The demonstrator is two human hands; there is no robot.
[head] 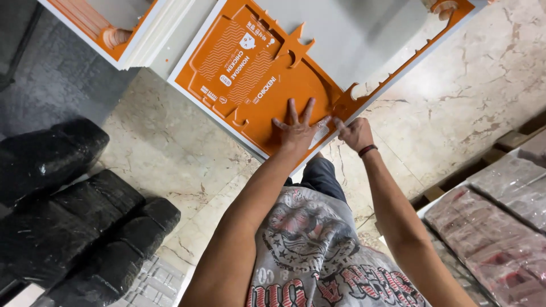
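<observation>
A stack of orange printed cardboard sheets (256,79), die-cut into box shapes with a white edge, lies on the floor ahead of me. My left hand (297,129) presses flat on the orange sheet near its front edge, fingers spread. My right hand (355,133), with a dark band on the wrist, pinches the sheet's edge or a thin clear strip just right of the left hand; what exactly it grips is too small to tell.
A second stack of orange sheets (114,28) lies at the top left. Black wrapped bundles (74,210) are piled at the left. Plastic-wrapped packs (500,227) sit on a pallet at the right. The floor (455,96) is beige marble.
</observation>
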